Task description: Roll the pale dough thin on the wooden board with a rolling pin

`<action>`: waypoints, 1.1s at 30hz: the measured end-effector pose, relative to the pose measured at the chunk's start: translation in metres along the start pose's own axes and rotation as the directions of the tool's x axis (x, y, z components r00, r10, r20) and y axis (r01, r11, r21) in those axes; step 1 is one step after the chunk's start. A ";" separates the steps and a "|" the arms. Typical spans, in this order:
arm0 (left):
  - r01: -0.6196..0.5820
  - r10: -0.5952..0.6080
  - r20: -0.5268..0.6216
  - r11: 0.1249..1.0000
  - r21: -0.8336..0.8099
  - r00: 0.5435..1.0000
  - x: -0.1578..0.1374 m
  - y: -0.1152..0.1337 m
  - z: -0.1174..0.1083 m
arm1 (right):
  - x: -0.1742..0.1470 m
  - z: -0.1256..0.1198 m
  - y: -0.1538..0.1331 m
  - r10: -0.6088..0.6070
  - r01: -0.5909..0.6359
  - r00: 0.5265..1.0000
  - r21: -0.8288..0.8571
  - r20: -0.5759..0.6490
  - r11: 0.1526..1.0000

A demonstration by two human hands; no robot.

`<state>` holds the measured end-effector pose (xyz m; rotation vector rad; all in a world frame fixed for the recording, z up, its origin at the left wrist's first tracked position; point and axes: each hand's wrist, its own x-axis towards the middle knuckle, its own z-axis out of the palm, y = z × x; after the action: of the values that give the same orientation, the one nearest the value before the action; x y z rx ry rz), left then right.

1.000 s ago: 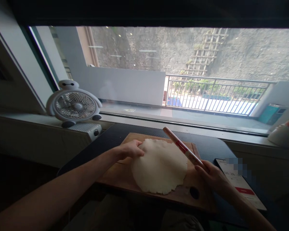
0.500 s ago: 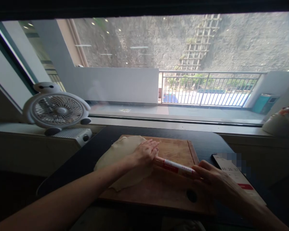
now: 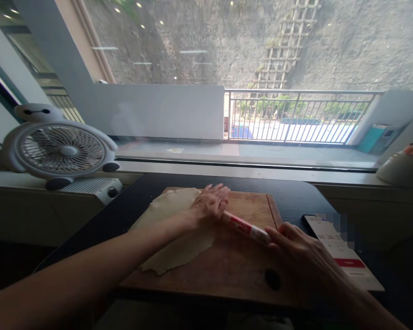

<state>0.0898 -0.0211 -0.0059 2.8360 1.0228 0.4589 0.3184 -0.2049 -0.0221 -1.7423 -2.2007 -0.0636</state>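
Observation:
A rolling pin (image 3: 242,225) with a red and white label lies slanted over a wooden board. My right hand (image 3: 291,240) is closed around its near right end. My left hand (image 3: 211,201) lies flat with fingers stretched out over the pin's far left end, which it hides. Under and beside that hand, a thin pale sheet of dough (image 3: 179,247) with ragged edges covers the left part of the cutting board (image 3: 234,270). My left forearm crosses over the dough and hides part of it.
The board rests on a dark table (image 3: 296,192) by a large window. A phone (image 3: 347,256) showing a timer lies at the right. On the left ledge stands a white fan (image 3: 67,151); a white rounded object (image 3: 401,169) sits on the right sill.
Both hands and the pin have shifted slightly away from me over the board. The camera has tilted down a little, so the window and fan sit higher in view.

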 end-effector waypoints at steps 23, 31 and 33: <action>0.154 -0.188 0.376 0.981 0.121 0.907 0.029 -0.025 0.007 | 0.026 0.000 0.018 -0.016 0.006 0.998 0.165 0.054 0.986; 0.217 -0.236 0.303 0.972 0.093 0.924 0.078 -0.022 0.019 | 0.043 0.003 0.038 0.043 -0.038 0.999 0.156 -0.027 0.987; 0.170 -0.192 0.305 0.980 0.100 0.933 0.049 -0.020 0.012 | 0.029 0.004 0.025 0.014 -0.011 1.000 0.176 -0.017 0.984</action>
<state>0.1170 0.0259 -0.0090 2.7155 1.2354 -0.0481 0.3360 -0.1703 -0.0217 -1.6521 -2.1127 0.1147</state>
